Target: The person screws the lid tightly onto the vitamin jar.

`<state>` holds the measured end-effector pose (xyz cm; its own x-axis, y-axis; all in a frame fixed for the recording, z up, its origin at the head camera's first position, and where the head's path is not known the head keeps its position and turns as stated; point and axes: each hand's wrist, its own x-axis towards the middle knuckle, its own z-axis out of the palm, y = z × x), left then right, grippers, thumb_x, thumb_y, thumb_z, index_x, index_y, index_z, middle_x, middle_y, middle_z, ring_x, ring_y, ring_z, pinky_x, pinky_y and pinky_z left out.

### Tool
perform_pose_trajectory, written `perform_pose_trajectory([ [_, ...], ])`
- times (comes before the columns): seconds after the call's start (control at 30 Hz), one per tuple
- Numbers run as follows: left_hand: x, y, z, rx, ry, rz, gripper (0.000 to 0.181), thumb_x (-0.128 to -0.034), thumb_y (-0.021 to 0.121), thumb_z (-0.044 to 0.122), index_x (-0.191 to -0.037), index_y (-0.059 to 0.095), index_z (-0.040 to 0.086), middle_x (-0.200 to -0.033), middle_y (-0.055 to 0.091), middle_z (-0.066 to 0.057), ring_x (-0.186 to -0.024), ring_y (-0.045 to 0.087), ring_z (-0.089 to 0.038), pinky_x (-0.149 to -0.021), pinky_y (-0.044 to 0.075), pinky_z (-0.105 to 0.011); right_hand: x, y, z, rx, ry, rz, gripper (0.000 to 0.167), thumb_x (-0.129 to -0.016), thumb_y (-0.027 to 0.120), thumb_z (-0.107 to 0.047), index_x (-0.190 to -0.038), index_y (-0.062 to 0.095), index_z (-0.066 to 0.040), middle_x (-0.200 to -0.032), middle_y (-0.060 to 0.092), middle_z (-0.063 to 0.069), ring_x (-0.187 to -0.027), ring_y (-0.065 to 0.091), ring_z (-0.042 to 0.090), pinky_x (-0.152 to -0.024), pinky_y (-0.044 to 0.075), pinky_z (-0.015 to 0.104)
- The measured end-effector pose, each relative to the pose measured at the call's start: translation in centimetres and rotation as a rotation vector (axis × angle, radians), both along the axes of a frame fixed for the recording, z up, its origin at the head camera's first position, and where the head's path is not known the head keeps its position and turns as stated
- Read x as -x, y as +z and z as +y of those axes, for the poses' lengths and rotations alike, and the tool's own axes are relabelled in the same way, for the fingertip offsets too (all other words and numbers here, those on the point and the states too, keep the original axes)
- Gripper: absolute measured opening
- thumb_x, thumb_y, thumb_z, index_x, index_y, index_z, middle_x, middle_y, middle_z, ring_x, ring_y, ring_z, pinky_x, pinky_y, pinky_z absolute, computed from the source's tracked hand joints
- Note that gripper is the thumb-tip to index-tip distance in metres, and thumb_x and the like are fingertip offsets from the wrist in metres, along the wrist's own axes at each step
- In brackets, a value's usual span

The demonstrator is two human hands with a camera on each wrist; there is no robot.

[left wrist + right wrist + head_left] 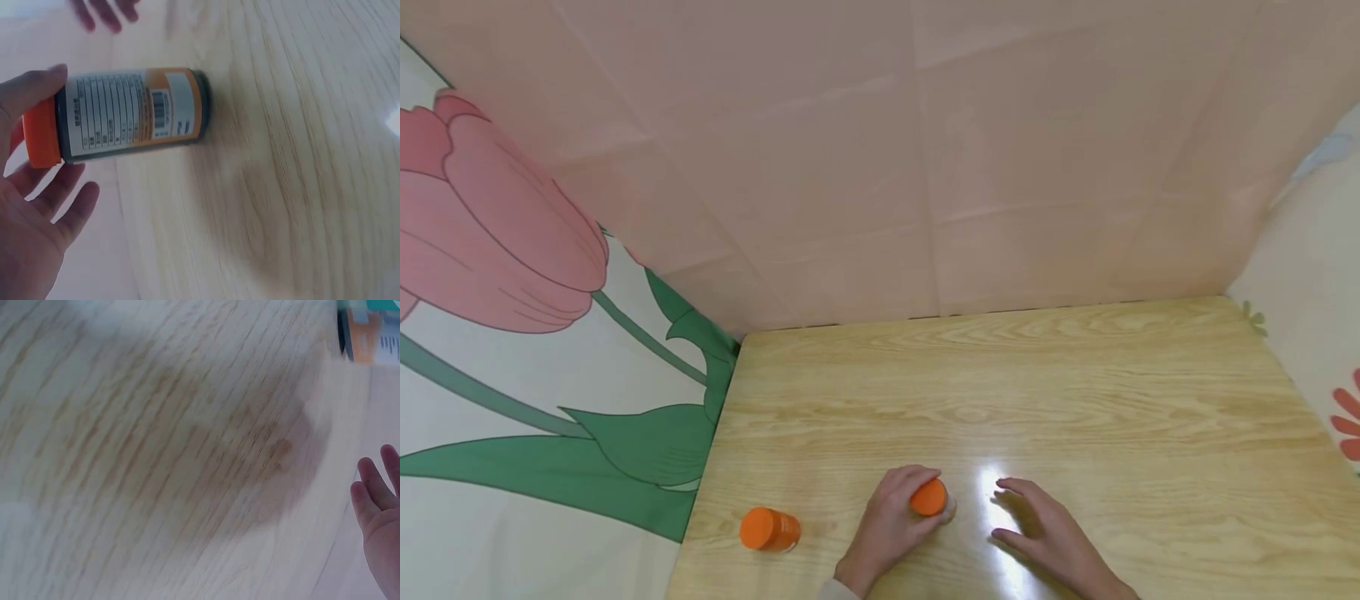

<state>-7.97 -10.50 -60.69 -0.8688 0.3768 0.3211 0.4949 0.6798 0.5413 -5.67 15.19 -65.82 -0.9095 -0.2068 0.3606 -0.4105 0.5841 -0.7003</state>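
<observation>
A supplement-style bottle (134, 112) with an orange cap (929, 497) and a printed label with a barcode is in my left hand (891, 521). Thumb and fingers curl round it at the cap end, as the left wrist view shows. Its base is at or close to the tabletop; whether it touches I cannot tell. To the right of the bottle, my right hand (1060, 537) hovers with fingers spread apart and holds nothing. Part of the bottle also appears at the upper right corner of the right wrist view.
A second bottle (771, 530), orange with an orange cap, stands near the table's left edge. The wooden table (1037, 375) meets a pink cloth backdrop (925, 208) at the back. A tulip-printed cloth (550, 367) hangs on the left.
</observation>
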Motion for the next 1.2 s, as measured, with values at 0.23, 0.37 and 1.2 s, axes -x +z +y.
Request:
perform_pose_trajectory([
  [0.23,-0.6,0.0,-2.2,-0.03,0.137,-0.144,0.054,-0.0753,0.086,0.019,-0.125,0.066,0.018,-0.122,0.064,0.002,-0.112,0.058,-0.018,-0.092,0.055,-0.036,0.0,-0.2,0.4,-0.041,-0.023,-0.027,0.068,-0.066,0.091,-0.026,-0.126,0.062,-0.01,-0.121,0.069,-0.002,-0.11,0.064,0.02,-0.101,0.031,0.001],
  [0.37,-0.6,0.2,-3.2,-0.044,0.174,-0.216,0.054,-0.0773,0.084,0.018,-0.127,0.065,0.019,-0.125,0.062,0.001,-0.113,0.057,-0.018,-0.093,0.055,-0.038,-0.1,-0.4,0.6,-0.066,-0.032,-0.042,0.068,-0.066,0.09,-0.026,-0.126,0.062,-0.011,-0.122,0.068,-0.003,-0.111,0.064,0.019,-0.1,0.036,0.004],
  [1.2,-1.2,0.8,-6.2,0.027,0.299,-0.252,0.053,-0.0751,0.085,0.015,-0.125,0.067,0.018,-0.124,0.063,-0.001,-0.111,0.057,-0.019,-0.091,0.053,-0.041,-0.1,-0.5,1.9,0.001,-0.059,-0.004,0.065,-0.066,0.09,-0.015,-0.124,0.062,-0.003,-0.12,0.069,0.005,-0.119,0.049,-0.01,-0.102,0.022,-0.004],
])
